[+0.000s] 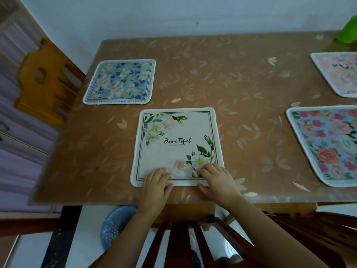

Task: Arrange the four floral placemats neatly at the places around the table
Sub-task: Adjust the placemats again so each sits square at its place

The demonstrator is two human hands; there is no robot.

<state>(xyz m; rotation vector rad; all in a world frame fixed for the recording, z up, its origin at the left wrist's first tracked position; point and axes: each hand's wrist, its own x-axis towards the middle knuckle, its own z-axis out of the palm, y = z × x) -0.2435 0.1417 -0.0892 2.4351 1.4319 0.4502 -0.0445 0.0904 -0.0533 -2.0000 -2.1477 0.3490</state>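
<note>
Four floral placemats lie flat on the brown leaf-patterned table (222,78). A white mat printed "Beautiful" (176,132) sits at the near edge in front of me. My left hand (155,187) and my right hand (216,180) both grip its near edge, fingers on top and thumbs at the border. A blue and white mat (119,82) lies at the far left. A pale pink mat (340,74) lies at the far right, cut off by the frame. A light blue mat with red and pink roses (328,146) lies at the near right, also partly cut off.
A light wooden chair (44,82) stands at the table's left end. A dark wooden chair back (183,244) is right below my arms. A green container (347,29) stands at the far right corner. A blue basket (116,227) sits on the floor under the table edge.
</note>
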